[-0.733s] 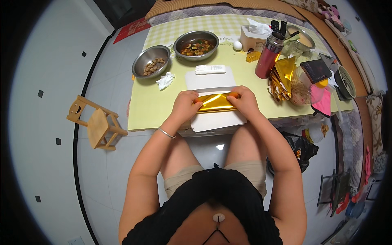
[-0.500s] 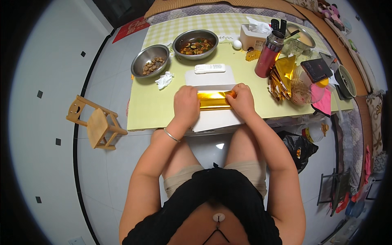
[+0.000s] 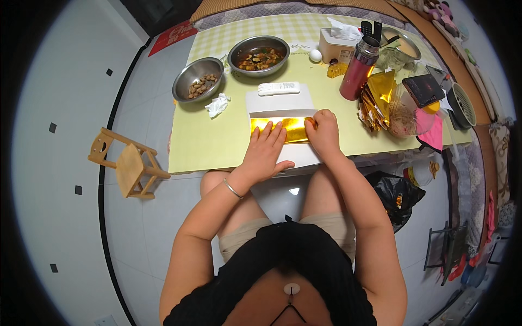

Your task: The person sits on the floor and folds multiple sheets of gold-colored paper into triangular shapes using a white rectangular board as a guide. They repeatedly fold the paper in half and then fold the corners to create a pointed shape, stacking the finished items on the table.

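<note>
A shiny gold foil sheet (image 3: 294,130), folded into a narrow strip, lies across a white card (image 3: 300,154) near the table's front edge. My left hand (image 3: 266,152) rests with its fingers stretched out, their tips lying on the foil's left and middle part. At the right end my right hand (image 3: 325,135) is closed, thumb and curled fingers gripping the foil's edge. Just beyond the foil, a white oblong case (image 3: 278,88) rests on the card's far part. More gold foil sheets (image 3: 378,98) are stacked in a loose fanned bundle to the right.
Two steel bowls stand far left, one with nuts (image 3: 185,87), one with food in broth (image 3: 234,62). A crumpled tissue (image 3: 217,106) lies nearby. At right are a red flask (image 3: 356,76), a tissue box (image 3: 333,49), a phone (image 3: 423,91) and a plastic bowl (image 3: 402,117). A small wooden chair (image 3: 130,165) stands left.
My left hand has opened from its closed grip on the foil's left end and now lies flat over it, fingers spread. My right hand stays at the right end.
</note>
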